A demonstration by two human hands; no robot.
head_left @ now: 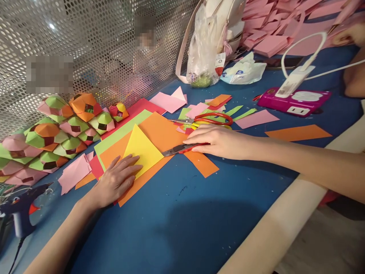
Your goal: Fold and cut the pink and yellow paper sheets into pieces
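Note:
A folded yellow paper (145, 152) lies on orange, green and red sheets. My left hand (118, 182) rests on its lower left part with the fingers spread flat. My right hand (211, 140) is closed around red-handled scissors (175, 149), whose dark blades point left and reach the yellow paper's right corner. Just behind my right hand lies a second pair of scissors with red handles (218, 118). An orange strip (202, 163) sits below the right hand on the blue table (182, 224).
Folded paper shapes (54, 137) are piled at the left, behind a glue gun (21, 213). Paper scraps (199, 110), a plastic bag (202, 53), a tissue pack (243, 70) and a purple power strip (293, 101) stand behind. Another person's hand (349, 36) is at the upper right.

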